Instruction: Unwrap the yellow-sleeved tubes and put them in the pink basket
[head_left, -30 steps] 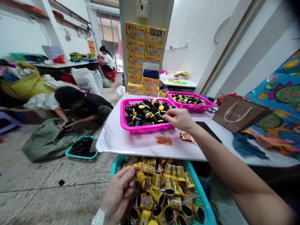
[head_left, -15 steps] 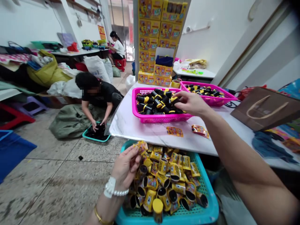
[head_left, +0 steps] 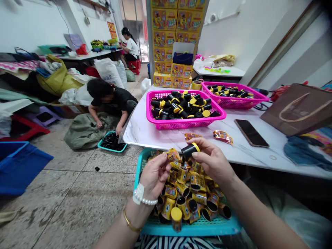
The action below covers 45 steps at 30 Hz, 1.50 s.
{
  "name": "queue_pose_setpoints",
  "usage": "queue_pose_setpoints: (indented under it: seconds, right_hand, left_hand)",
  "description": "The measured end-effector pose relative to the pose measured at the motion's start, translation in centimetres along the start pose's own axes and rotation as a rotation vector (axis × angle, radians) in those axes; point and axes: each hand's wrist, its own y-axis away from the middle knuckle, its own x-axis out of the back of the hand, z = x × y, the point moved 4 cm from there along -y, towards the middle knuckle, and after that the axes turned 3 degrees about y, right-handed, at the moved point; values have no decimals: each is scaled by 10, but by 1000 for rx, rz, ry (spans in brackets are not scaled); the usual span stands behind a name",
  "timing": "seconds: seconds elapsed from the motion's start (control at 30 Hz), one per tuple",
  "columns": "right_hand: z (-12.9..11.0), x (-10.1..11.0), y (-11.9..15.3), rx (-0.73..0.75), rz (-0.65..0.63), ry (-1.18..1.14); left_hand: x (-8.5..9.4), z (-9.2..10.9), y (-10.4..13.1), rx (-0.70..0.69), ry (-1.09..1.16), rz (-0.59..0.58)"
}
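Between thumb and fingers, my left hand [head_left: 155,173] pinches a yellow printed label sleeve [head_left: 173,155]. My right hand [head_left: 214,157] grips a small black cylinder with a yellow cap [head_left: 190,150], its black end facing the sleeve. The two pieces are close together; whether they touch I cannot tell. Beneath both hands is a teal basket [head_left: 234,225] heaped with yellow-labelled cylinders [head_left: 182,189], several showing dark ends. Behind them on the table, a pink basket [head_left: 186,124] holds unlabelled black cylinders with yellow caps.
Flat label stacks [head_left: 223,137], a phone [head_left: 251,133] and a brown paper bag [head_left: 298,109] lie on the white table [head_left: 166,136]. A second pink basket [head_left: 233,101] stands behind. At left, a person [head_left: 111,98] crouches by a small teal tray [head_left: 112,148]. Yellow boxes [head_left: 164,19] are stacked behind.
My right hand has come from the pink basket down to my left hand, bringing a black cylinder. My left hand has moved slightly right. The phone now shows.
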Motion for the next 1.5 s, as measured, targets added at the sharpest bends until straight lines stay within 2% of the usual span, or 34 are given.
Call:
queue_pose_setpoints:
  seconds: [0.13, 0.3, 0.57, 0.73, 0.8, 0.9, 0.97, 1.13, 1.3, 1.5]
  right_hand:
    - [2, -3, 1, -1, -31, 40]
    - [0, -2, 5, 84, 86, 230]
    - [2, -9, 6, 147, 33, 338]
    - [-8, 1, 15, 377, 206, 666]
    - [-11, 6, 16, 360, 198, 570]
    - [-13, 8, 12, 258, 107, 281]
    - [-13, 5, 8, 211, 37, 218]
    - [-6, -7, 4, 97, -57, 275]
    - [-3, -10, 12, 166, 46, 402]
    - [-2, -14, 19, 228, -37, 547]
  left_hand:
    - [-4, -3, 1, 17, 19, -1]
    - [-3, -6, -1, 100, 133, -15]
    - [-1, -10, -2, 159, 241, -30]
    - [1, -12, -2, 164, 254, -48]
    - [2, -12, -3, 156, 253, -41]
    - [0, -12, -3, 152, 254, -23]
    - [-2, -12, -3, 153, 248, -28]
    - [-5, -13, 0, 166, 257, -52]
    - [-2, -17, -1, 157, 230, -57]
    - [0, -15, 1, 119, 195, -35]
